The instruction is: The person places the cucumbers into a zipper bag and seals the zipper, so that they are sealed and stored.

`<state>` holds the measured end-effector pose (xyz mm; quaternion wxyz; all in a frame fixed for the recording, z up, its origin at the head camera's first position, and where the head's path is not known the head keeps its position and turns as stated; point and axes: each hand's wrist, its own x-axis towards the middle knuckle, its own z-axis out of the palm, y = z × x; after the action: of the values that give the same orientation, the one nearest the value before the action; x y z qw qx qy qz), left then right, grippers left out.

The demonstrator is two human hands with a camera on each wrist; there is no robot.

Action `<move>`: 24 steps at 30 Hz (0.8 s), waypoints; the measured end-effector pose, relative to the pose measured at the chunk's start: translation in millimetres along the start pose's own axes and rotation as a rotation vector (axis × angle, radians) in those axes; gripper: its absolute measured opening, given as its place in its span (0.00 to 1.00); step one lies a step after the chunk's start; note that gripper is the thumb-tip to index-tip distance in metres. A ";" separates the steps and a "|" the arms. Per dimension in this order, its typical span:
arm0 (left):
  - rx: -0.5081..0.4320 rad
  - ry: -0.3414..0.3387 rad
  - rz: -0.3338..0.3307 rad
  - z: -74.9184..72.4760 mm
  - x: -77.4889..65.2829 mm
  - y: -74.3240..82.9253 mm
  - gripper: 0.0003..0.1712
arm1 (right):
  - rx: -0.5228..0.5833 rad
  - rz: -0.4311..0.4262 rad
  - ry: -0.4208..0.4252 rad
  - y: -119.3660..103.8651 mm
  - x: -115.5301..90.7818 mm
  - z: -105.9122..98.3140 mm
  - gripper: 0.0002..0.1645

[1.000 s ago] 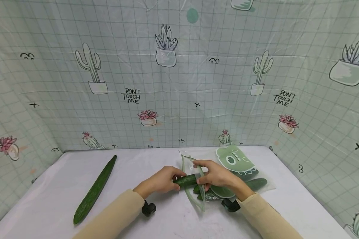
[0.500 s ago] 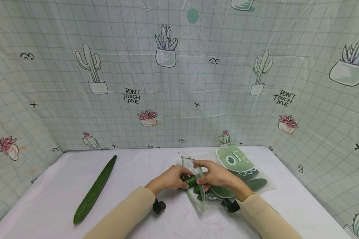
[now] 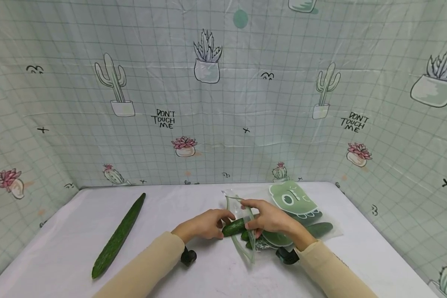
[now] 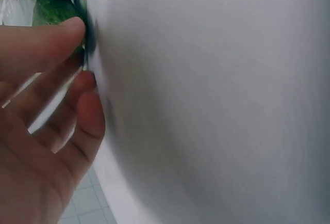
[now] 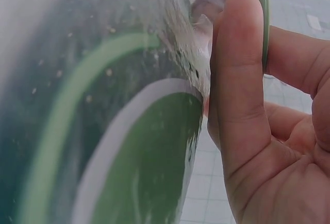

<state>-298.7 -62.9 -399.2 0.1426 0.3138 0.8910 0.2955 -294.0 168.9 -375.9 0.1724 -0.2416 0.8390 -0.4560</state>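
patterned cloth (image 3: pixel 223 99) hangs at far side plus l & r, printed w/ cacti & pot plants. white table (image 3: pixel 171 285) below it. 2 beige sleeves (image 3: pixel 145 265) reach in from near edge.

clear zip bag (image 3: pixel 296 200) w/ green print lies on r half of table, mouth facing l. loose cucumber (image 3: pixel 117 238) well apart on l half, slanted, far end to the r.

r hand (image 3: pixel 271 217): thumb & fingers pinch bag's mouth edge. l hand (image 3: pixel 205 224): fingers loosely bent, gap btwn them & thumb, at l end of short cucumber (image 3: pixel 234 227); can't tell if they touch. that cucumber lies thru bag's mouth, l end sticking out. more cucumbers (image 3: pixel 318 229) inside bag; count unclear.

black wrist cam (image 3: pixel 188 257) on each arm.
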 end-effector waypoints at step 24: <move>0.139 -0.011 0.051 -3.8 13.8 1.8 0.23 | -0.005 0.006 -0.005 -0.6 -0.8 -1.8 0.42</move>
<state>-310.0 -54.5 -396.0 0.1178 0.3471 0.9003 0.2346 -294.1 170.3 -374.3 0.1753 -0.2406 0.8405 -0.4527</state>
